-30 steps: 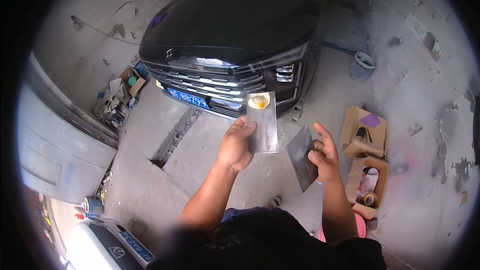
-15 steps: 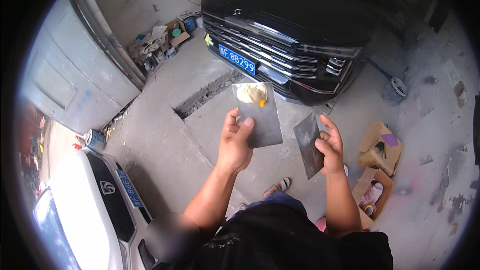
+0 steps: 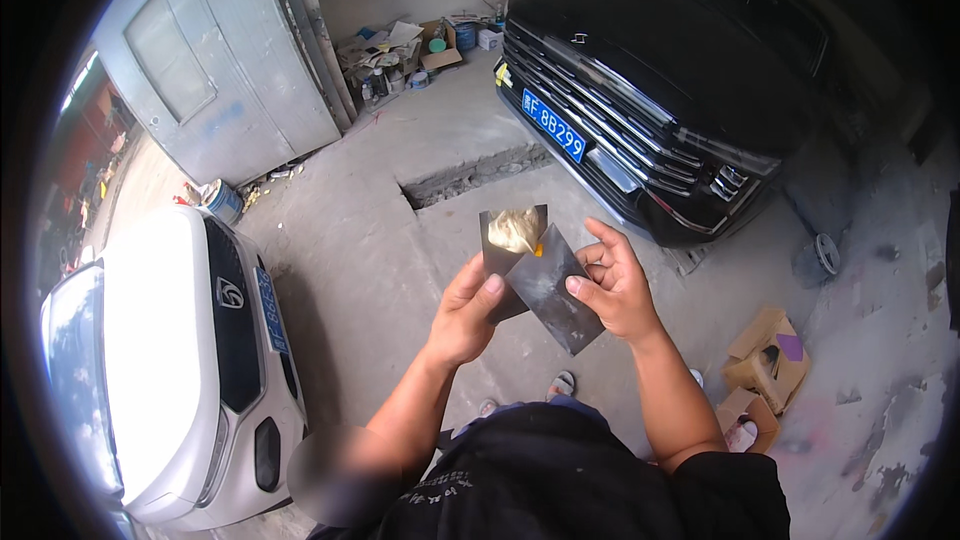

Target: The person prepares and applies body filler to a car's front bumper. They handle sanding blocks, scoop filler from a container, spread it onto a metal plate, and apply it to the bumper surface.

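My left hand is closed on a dark, flat scraper plate, thumb on its face. A mound of cream-coloured paste lies near the plate's far end, with a small orange dab at its right edge. In my right hand is a second thin, dark scraper with pale smears, pinched by the thumb while a finger stretches out. It overlaps the left plate, and its far corner reaches the orange dab. Part of the left plate is hidden beneath it.
A black car stands ahead on the right, a white car at the left. Between them a rough trench cuts the concrete floor. Cardboard boxes sit at the right, a bucket beyond them. Clutter lies by the metal door.
The two plates have come together: the right scraper has moved left over the left plate and reached the paste's edge. My view has shifted left, showing more of the white car and door.
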A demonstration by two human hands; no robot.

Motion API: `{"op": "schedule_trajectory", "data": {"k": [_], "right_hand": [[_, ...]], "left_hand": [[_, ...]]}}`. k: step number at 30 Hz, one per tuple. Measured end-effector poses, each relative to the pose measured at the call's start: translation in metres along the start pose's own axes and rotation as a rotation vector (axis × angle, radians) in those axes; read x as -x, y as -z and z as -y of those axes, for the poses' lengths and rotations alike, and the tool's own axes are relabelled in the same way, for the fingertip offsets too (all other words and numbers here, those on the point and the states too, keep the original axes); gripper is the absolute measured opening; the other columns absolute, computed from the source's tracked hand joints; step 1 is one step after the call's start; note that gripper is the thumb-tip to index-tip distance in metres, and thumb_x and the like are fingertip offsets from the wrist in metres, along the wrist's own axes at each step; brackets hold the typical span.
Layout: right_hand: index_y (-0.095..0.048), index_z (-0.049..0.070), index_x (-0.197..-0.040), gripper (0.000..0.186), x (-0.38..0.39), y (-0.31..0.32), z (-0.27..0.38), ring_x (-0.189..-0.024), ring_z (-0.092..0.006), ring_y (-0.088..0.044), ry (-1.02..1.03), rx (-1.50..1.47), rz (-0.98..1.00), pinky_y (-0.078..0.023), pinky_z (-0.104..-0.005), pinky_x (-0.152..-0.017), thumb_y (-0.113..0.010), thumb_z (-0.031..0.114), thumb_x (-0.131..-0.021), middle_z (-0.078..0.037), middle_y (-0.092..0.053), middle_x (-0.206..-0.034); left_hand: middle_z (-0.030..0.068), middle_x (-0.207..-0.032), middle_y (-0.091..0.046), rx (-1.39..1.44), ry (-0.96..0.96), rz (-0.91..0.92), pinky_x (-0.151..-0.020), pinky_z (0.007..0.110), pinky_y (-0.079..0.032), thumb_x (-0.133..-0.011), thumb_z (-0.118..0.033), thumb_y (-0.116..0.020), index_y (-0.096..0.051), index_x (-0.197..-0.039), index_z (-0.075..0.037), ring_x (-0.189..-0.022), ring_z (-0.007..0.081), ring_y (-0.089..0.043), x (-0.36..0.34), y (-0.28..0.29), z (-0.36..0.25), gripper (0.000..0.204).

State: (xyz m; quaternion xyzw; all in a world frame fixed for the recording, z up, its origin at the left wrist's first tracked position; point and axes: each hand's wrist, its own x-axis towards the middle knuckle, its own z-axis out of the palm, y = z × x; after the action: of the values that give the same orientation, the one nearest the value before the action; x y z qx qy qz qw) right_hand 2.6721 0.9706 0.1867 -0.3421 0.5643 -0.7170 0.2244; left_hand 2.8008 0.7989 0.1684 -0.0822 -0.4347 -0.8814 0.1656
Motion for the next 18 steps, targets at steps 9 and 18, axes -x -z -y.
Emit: {"op": "schedule_trajectory", "data": {"k": [9,18], "right_hand": [[-0.031,0.002,-0.141,0.069,-0.027,-0.014,0.01,-0.091,-0.0123,-0.059,0.022,-0.154,0.062,-0.047,-0.0252,-0.083,-0.067,-0.001,-0.081,-0.013,-0.06,-0.106],[-0.039,0.001,-0.136,0.06,-0.041,0.001,0.043,-0.106,-0.0197,-0.061,0.393,0.138,0.244,-0.045,-0.0337,-0.096,-0.062,-0.006,-0.081,-0.017,-0.064,-0.113]], "left_hand": [[0.0141,-0.104,-0.057,-1.086,-0.132,0.055,-0.082,0.036,-0.048,-0.095,-0.002,-0.051,-0.051,-0.129,-0.002,-0.096,0.0265,-0.059,0.014,0.013,-0.015,0.034],[0.0069,-0.121,-0.059,-0.282,0.201,-0.199,-0.093,0.031,-0.045,-0.096,-0.007,-0.054,-0.045,-0.132,-0.002,-0.107,0.0146,-0.056,0.021,0.043,0.004,0.038]]}}
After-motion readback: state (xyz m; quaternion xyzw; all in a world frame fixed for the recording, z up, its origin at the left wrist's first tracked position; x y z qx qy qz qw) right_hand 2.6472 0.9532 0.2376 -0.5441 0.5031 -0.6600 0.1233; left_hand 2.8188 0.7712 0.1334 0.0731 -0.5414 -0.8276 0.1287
